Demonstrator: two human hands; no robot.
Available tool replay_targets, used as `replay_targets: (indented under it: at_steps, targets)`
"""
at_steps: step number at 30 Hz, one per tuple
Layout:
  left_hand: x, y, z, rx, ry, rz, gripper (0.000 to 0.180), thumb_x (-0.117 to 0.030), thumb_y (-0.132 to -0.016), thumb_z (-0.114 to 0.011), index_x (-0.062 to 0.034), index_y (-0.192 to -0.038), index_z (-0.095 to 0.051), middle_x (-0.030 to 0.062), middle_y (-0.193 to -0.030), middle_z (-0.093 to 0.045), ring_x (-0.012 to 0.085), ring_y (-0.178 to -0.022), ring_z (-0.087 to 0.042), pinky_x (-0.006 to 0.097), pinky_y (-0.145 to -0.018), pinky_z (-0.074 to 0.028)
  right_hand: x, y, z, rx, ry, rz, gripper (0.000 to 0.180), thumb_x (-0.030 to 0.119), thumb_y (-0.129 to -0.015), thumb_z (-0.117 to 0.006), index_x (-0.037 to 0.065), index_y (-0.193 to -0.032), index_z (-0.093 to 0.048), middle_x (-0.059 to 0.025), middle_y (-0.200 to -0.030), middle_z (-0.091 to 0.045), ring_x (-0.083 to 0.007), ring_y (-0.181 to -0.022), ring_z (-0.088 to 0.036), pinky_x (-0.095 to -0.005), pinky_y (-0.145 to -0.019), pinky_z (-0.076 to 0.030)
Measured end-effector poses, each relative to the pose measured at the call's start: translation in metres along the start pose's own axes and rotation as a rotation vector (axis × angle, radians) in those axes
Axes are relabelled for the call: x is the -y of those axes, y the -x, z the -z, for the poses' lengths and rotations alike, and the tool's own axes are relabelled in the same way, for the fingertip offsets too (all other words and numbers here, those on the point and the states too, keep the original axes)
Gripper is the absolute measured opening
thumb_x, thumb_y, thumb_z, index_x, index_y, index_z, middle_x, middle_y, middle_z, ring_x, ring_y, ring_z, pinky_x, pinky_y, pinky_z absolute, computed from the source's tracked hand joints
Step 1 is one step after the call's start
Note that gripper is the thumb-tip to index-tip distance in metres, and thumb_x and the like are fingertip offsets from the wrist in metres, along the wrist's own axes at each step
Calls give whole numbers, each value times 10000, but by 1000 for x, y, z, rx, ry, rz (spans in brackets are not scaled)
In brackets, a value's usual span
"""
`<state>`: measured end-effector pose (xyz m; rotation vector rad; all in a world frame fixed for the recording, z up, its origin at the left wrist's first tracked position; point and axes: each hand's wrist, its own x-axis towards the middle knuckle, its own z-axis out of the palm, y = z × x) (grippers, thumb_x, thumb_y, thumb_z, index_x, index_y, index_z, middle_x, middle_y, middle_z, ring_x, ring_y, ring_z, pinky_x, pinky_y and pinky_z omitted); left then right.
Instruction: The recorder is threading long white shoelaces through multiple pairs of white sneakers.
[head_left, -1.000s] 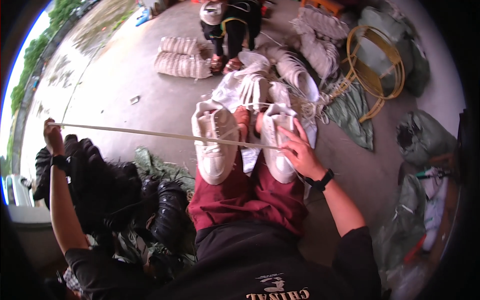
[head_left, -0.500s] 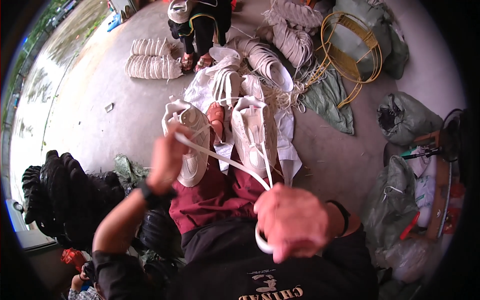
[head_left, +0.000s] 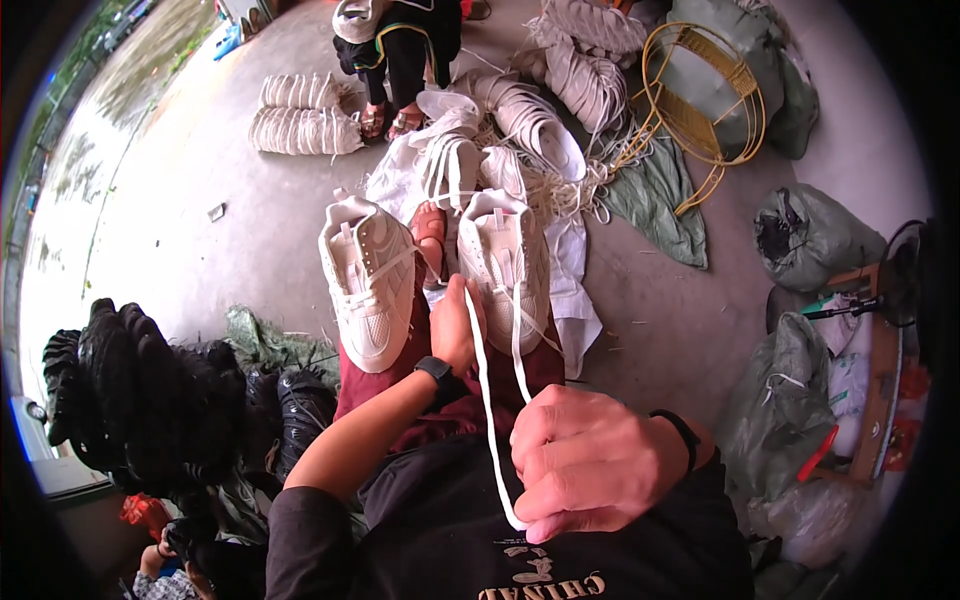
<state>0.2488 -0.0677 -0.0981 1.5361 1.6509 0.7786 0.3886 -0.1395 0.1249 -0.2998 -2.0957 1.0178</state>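
Observation:
Two off-white sneakers rest on my legs in dark red trousers, toes toward me: a left sneaker (head_left: 372, 300) and a right sneaker (head_left: 503, 240). A white shoelace (head_left: 485, 385) runs from the lower eyelets of the right sneaker. Closed in a fist, my right hand (head_left: 595, 462) grips the lace in front of my black shirt. Beside the right sneaker's inner edge, my left hand (head_left: 458, 325) pinches the lace, its fingertips partly hidden. Short lacing crosses the left sneaker near its toe, and its upper eyelets are bare.
Ahead, a seated person (head_left: 405, 60) has sandaled feet near bundled shoe uppers (head_left: 305, 130) and a pile of laced uppers (head_left: 535, 125). A yellow wire-frame stool (head_left: 715, 150) leans at the far right. Black bags (head_left: 140, 390) crowd my left; green sacks (head_left: 790, 400) lie right.
My left hand has moved right, from above the left sneaker to beside the right one. The lace between my hands now hangs more steeply. My right hand stays nearly in place.

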Motion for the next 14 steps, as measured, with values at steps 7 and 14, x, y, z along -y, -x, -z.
replay_targets:
  at_steps: [7,14]
  targets:
    - [-2,11,-7,-58,-39,-101,239,-221,-990,-453,-9,-881,-437,284,-696,-572,503,-721,-573,558,-602,-426,4,8,7,6,24,-19,143,137,-820,-726,53,-879,-627,-17,-789,-561,-212,-758,-578,-360,-693,-449]
    - [-8,4,5,-15,-236,-288,203,-214,-960,-500,-36,-885,-438,224,-757,-624,459,-679,-600,531,-589,-465,4,9,5,26,6,-32,135,149,-838,-722,60,-881,-628,-20,-804,-591,-211,-767,-590,-355,-705,-451]
